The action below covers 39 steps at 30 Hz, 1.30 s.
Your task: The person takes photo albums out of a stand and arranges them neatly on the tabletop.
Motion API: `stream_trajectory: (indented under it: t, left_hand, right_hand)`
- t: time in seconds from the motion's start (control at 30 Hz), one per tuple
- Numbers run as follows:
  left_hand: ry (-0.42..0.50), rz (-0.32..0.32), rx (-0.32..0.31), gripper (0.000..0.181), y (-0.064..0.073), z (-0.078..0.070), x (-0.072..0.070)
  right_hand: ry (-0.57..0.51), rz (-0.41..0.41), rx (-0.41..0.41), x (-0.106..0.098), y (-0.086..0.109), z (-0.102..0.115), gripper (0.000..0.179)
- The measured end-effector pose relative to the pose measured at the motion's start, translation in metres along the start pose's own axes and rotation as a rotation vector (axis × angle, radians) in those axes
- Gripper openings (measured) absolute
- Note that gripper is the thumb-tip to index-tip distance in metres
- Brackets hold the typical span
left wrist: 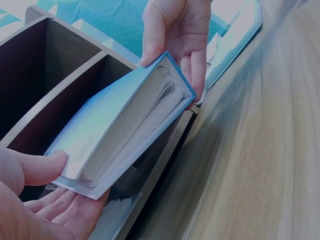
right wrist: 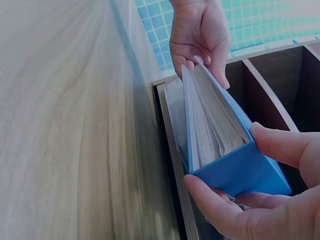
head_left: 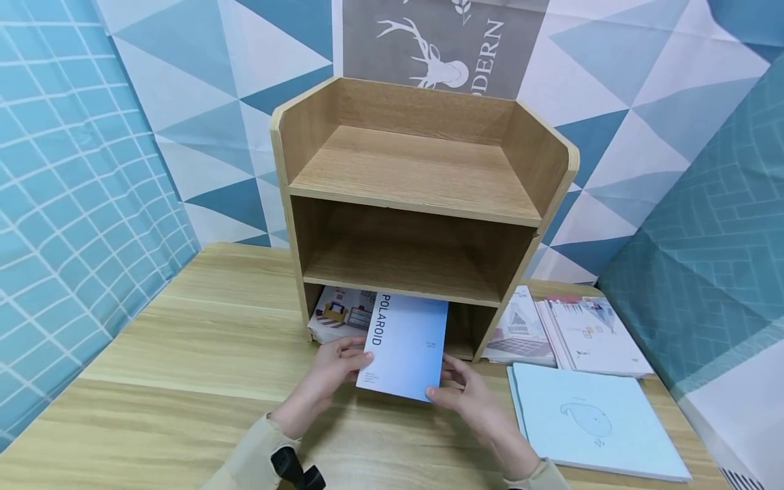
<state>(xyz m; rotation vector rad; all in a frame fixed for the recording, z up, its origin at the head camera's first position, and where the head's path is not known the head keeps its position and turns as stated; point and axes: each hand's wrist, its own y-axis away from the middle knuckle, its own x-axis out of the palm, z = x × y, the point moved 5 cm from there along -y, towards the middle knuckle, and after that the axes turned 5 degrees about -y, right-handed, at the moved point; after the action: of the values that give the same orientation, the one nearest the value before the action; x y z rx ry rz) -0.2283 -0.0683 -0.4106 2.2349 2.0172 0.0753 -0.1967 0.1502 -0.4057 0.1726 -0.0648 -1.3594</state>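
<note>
A blue-and-white photo album [head_left: 407,347] marked POLAROID lies cover up, its far end inside the bottom compartment of a wooden shelf [head_left: 422,207]. My left hand [head_left: 333,371] grips its left near corner, thumb on the cover and fingers underneath. At the right near corner my right hand [head_left: 468,398] holds it the same way. The right wrist view shows the album's blue spine [right wrist: 245,172] between thumb and fingers, its page edges facing the left hand. Left of the album, a stack of printed books [head_left: 343,314] sits in the same compartment.
Right of the shelf stand more books, one with a barcode [head_left: 519,330] and a white one [head_left: 597,337]. A pale blue book with a whale drawing [head_left: 597,422] lies in front of them. Patterned cloth [head_left: 214,88] hangs behind the wooden table [head_left: 153,367].
</note>
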Motion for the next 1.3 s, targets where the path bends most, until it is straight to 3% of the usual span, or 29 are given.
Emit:
stream_trajectory:
  t: [0.7,1.3]
  left_hand:
    - [-0.044,0.053,-0.042,0.054,0.025,0.012,-0.042]
    - [-0.123,0.207,0.033,0.056,0.05,0.008,-0.08]
  right_hand:
    - [-0.104,0.173,-0.016,0.033,-0.001,-0.003,0.075]
    - [-0.183,0.253,-0.037,0.066,-0.001,-0.005,0.068]
